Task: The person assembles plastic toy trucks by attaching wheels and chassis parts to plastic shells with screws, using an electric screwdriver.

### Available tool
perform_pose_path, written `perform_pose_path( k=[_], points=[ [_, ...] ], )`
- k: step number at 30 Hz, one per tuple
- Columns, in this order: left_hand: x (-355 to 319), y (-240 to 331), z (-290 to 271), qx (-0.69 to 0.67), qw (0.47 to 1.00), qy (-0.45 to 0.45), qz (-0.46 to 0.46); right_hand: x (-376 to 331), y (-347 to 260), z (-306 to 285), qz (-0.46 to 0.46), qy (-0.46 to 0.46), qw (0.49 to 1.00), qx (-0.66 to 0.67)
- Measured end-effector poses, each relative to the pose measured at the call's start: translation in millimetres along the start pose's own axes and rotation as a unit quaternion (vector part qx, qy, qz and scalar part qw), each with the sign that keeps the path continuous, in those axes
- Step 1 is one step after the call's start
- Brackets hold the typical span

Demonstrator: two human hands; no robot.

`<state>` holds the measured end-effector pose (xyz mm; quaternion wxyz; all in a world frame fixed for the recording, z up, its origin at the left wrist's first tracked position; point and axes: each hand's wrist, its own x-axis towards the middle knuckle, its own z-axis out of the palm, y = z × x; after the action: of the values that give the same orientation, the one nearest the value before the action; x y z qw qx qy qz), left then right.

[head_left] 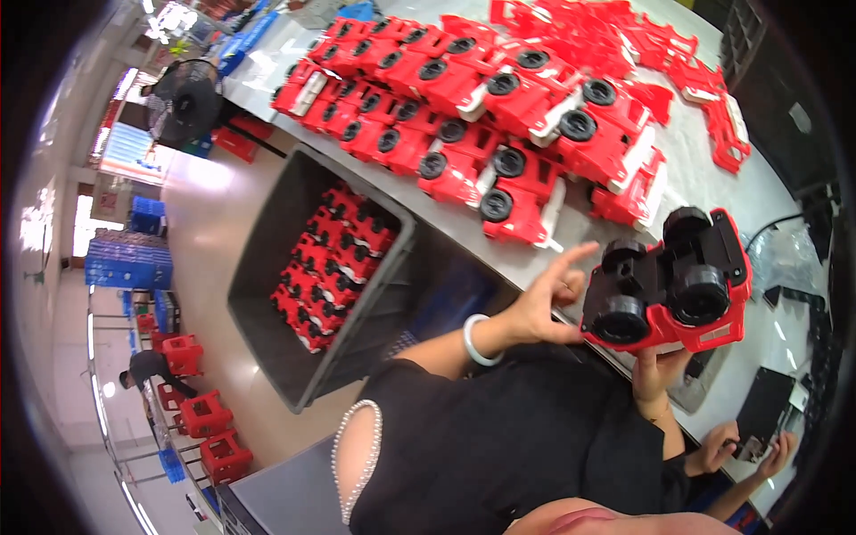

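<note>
A red toy truck (704, 308) is turned so that its black underside and four black wheels show. My right hand (655, 370) holds it from below, with the fingers partly hidden behind the body. At the truck's left end is my left hand (548, 308), a white bangle on its wrist. Its index finger stretches out and its thumb tip is at the truck's edge; the fingers are apart. Beyond my hands, red truck bodies with black wheels (508, 160) are stacked in rows on the grey-white table (682, 125).
A grey bin (308, 160) beside the table holds many red trucks. Loose red shells (571, 36) lie in a heap at the far side. At lower right, another person's hands (776, 455) hold a small part. A clear plastic bag (785, 254) lies on the right.
</note>
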<state>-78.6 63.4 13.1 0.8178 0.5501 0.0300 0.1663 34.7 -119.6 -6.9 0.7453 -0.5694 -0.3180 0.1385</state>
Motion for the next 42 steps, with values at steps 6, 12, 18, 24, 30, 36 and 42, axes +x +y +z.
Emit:
perform_pose_path(
  k=[6, 12, 18, 24, 30, 36, 42],
  points=[
    [-31.5, 15.5, -7.6, -0.167, 0.972, 0.119, 0.119, 41.3, 0.0, 89.4, -0.126, -0.199, 0.967, -0.094],
    [-46.7, 76.9, -107.4, -0.175, 0.925, 0.278, 0.192, 67.4, -26.6, 113.6, 0.002, -0.360, 0.931, -0.052],
    [-63.7, 206.9, -317.7, 0.069, 0.777, 0.617, 0.102, 54.0, -18.3, 59.2, 0.140, -0.250, 0.957, -0.046],
    [-19.9, 218.3, -404.3, 0.035, 0.777, 0.628, -0.017, 42.6, -7.8, 35.1, 0.207, -0.103, 0.973, -0.023],
    [4.4, 206.0, -459.1, 0.097, 0.774, 0.621, -0.068, 18.6, -3.9, 27.2, 0.229, -0.042, 0.972, -0.008],
    [-57.5, 221.8, -507.2, 0.051, 0.711, 0.699, 0.061, 32.5, 2.8, 32.2, 0.224, -0.148, 0.963, -0.019],
    [-21.5, 197.7, -462.2, 0.073, 0.779, 0.568, 0.255, 47.3, -70.2, 44.8, -0.041, -0.481, 0.864, 0.144]
  ],
)
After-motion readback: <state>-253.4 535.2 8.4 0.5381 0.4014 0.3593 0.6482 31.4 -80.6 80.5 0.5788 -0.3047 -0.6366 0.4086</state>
